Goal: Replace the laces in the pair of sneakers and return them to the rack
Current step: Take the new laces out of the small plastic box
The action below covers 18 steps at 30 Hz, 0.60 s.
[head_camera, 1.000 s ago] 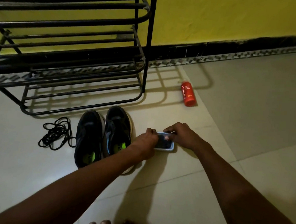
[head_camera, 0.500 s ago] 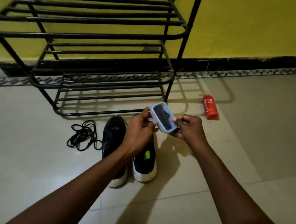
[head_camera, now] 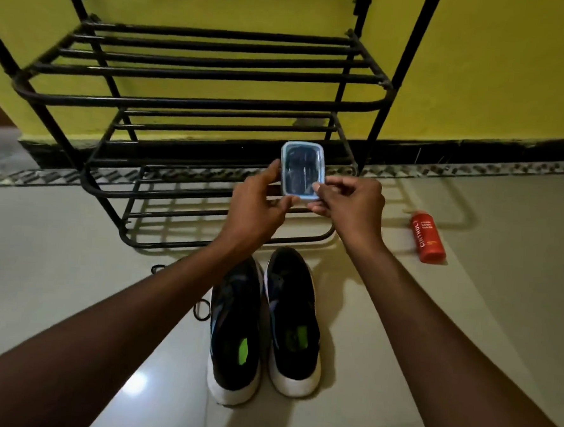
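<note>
Tiled floor (head_camera: 56,265), yellow wall (head_camera: 514,62), black rack (head_camera: 195,103)

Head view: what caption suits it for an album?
Left hand and right hand hold a blue-rimmed box before the black rack.

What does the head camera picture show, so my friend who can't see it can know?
The left hand and right hand hold up a small blue-rimmed clear box with something dark inside, before a black shoe rack. Below, two black sneakers stand side by side on the pale floor; a red bottle lies to their right.
</note>
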### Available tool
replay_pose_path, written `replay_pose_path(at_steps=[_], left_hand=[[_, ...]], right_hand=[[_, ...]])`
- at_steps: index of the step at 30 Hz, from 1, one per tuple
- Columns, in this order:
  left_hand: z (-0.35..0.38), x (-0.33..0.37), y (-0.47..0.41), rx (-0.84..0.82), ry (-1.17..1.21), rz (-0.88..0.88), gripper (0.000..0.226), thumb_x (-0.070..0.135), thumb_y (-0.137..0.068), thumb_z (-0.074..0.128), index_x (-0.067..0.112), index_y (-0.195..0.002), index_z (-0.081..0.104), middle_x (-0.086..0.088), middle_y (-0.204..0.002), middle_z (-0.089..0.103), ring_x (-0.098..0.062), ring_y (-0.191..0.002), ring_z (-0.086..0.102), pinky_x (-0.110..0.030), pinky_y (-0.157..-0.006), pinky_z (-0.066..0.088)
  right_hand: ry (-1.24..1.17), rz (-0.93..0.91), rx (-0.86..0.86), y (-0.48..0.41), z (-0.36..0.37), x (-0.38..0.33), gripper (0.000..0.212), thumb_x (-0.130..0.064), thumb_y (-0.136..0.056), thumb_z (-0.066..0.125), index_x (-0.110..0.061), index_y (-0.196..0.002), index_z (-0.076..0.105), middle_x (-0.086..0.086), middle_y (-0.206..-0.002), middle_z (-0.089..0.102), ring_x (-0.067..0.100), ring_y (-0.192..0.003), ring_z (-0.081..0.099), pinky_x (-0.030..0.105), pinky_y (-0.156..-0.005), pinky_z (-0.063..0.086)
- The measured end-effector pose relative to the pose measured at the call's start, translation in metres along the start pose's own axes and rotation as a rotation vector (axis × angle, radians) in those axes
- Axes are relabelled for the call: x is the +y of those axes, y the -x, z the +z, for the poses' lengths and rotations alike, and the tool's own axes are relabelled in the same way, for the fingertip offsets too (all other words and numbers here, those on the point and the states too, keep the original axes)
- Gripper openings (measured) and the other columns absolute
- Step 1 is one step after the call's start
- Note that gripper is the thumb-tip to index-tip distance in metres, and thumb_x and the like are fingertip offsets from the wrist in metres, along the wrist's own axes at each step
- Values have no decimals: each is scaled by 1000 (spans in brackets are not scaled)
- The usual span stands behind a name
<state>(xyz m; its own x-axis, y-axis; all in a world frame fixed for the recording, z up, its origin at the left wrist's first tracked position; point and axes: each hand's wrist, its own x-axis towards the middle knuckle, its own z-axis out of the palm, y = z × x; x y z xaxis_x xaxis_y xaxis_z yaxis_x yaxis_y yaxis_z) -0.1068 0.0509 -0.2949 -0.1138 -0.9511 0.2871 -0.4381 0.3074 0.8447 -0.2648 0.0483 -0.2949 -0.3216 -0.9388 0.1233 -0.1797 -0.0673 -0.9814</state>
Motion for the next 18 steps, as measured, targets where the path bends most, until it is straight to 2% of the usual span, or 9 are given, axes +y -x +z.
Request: replay_pose_path(at_steps=[3,7,11,12,14,16,18], left_hand=[[7,-12,-23,42,-75,73,52,14,-92,72,19,-141,57,4,-123,72,2,-107,68,-23,-93,57],[19,-20,-51,18,-116,79,44,14,-96,66,16,-140,58,2,-122,72,3,-105,66,-20,-92,57],[30,-21,-73,-119,-141,16,60,15,-98,63,22,-153,41,0,-141,61,-8,-124,58,-16,-94,51],[31,-22,-77,-154,-164,0,63,15,-98,62,23,-155,36,-2,-145,56,-11,-125,56,-14,-90,50],[33,-20,-83,-229,-192,-17,69,11,-97,61,25,-157,29,-4,-152,46,-13,-128,50,-9,-81,44],[33,-16,-88,-286,-202,-27,73,8,-96,61,23,-158,27,-5,-154,42,-17,-135,43,-16,-91,40],[33,-12,-95,-318,-243,-49,72,9,-96,61,22,-157,27,-6,-153,41,-20,-137,41,-26,-99,39]], right_hand=[[-29,3,24,-26,8,3,30,-5,-86,77,-3,-114,67,10,-77,75,20,-59,74,28,-57,61],[46,-29,61,-59,15,10,25,-5,-88,75,-5,-113,70,6,-88,74,12,-65,75,25,-57,60],[132,-46,79,-90,16,15,24,-6,-88,74,-5,-112,72,7,-93,75,16,-69,75,21,-56,59],[161,-39,70,-99,17,17,23,-6,-87,74,-4,-111,72,10,-96,75,18,-71,75,22,-59,60],[248,-3,52,-116,16,20,24,-9,-86,75,-4,-109,72,15,-105,73,25,-83,74,33,-73,63],[303,41,33,-129,17,23,27,-14,-86,74,-5,-111,70,16,-114,68,30,-93,71,40,-82,62],[341,32,1,-135,19,25,28,-17,-86,74,-5,-112,70,15,-114,67,30,-93,71,41,-83,61]])
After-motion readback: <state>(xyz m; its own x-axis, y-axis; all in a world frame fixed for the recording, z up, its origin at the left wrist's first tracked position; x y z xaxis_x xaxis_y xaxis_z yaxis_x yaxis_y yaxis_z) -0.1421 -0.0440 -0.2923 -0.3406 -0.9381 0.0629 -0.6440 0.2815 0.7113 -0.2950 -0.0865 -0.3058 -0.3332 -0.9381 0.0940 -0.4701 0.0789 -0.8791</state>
